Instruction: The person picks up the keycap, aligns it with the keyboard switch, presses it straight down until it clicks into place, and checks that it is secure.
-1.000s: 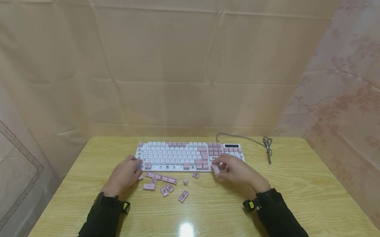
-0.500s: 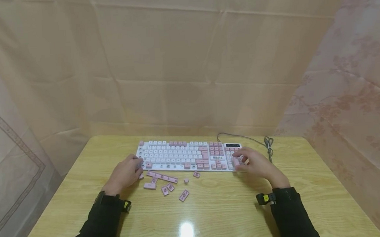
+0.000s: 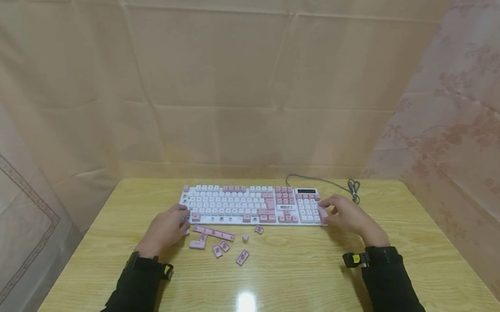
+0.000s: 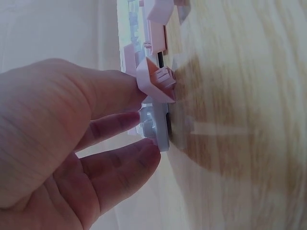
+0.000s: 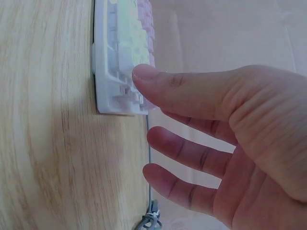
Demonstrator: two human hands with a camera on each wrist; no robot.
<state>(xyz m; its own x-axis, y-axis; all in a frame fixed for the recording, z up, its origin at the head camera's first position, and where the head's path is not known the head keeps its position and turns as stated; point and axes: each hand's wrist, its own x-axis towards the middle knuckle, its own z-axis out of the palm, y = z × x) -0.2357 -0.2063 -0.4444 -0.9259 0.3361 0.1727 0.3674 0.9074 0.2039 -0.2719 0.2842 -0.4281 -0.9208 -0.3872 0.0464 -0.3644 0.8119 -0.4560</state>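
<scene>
A white and pink keyboard (image 3: 229, 206) lies across the far part of the table, with a few key places at its left end and in its bottom row bare of caps. My left hand (image 3: 162, 230) grips the keyboard's left end, thumb and fingers at its corner in the left wrist view. At the number pad's right edge, my right hand (image 3: 350, 216) holds a long pink keycap (image 3: 322, 212) between thumb and fingers; in the right wrist view the thumb hides most of it. A loose pink keycap (image 4: 152, 85) lies upturned beside the left thumb.
Several pink keycaps lie in front of the keyboard, among them a long spacebar (image 3: 213, 232), a wide cap (image 3: 197, 245) and a cap (image 3: 242, 257) nearest me. A bundled cable (image 3: 353, 189) lies at the back right of the wooden table (image 3: 292, 282).
My right hand has moved right with the pink keycap, from beside the arrow keys across the number pad to its right edge. The left hand has stayed at the keyboard's left end.
</scene>
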